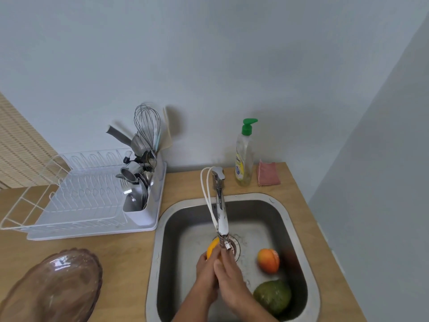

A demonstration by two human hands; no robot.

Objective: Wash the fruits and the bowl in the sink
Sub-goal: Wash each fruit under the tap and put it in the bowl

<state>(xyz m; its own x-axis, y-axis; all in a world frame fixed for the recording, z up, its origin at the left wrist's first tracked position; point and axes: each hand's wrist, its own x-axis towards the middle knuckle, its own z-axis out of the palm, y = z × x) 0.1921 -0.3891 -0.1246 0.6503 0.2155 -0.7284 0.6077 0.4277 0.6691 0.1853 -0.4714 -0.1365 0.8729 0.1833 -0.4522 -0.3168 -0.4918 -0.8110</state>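
Both hands are together in the steel sink [299, 231], under the spout of the tap [221, 219]. My left hand [205, 273] and my right hand [228, 275] are wrapped around a yellow-orange fruit [211, 248], of which only the top shows. A red-orange fruit [268, 260] lies on the sink floor to the right. In the sink's near right corner rests a green fruit [272, 296]. The brownish glass bowl [54, 289] sits on the wooden counter at the lower left, apart from both hands.
A white dish rack [76, 201] with a utensil holder and whisk [144, 163] stands left of the sink. Behind the sink are a dish soap bottle [243, 156] with a green pump and a pink sponge [268, 174]. A wall closes the right side.
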